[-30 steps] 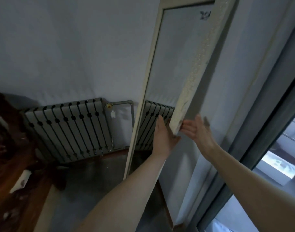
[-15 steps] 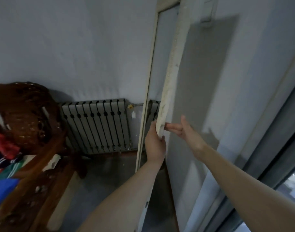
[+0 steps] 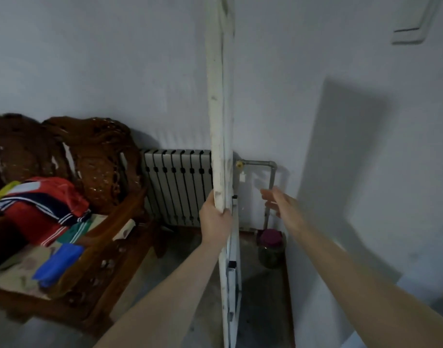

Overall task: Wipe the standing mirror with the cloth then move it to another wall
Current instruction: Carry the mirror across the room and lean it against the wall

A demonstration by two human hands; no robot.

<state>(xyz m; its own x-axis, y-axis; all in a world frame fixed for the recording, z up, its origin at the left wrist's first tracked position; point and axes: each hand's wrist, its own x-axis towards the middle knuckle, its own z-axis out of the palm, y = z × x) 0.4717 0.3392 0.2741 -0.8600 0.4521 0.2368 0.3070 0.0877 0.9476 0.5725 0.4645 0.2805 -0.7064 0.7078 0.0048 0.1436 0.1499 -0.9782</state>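
Observation:
The tall standing mirror (image 3: 219, 116) with a worn white frame stands upright in the middle of the view, turned edge-on to me, so its glass is hidden. My left hand (image 3: 215, 217) grips the frame's edge at about waist height. My right hand (image 3: 280, 203) hovers to the right of the mirror, clear of it, blurred, with relaxed fingers holding nothing. No cloth shows in either hand.
A grey radiator (image 3: 177, 184) and its pipe (image 3: 270, 172) line the wall behind the mirror. A jar with a purple lid (image 3: 271, 247) stands on the floor in the corner. A carved wooden sofa (image 3: 97, 197) with piled clothes (image 3: 37, 207) fills the left.
The mirror has swung from angled to edge-on and shifted away from the right wall. My right hand has let go of the frame and pulled away to the right.

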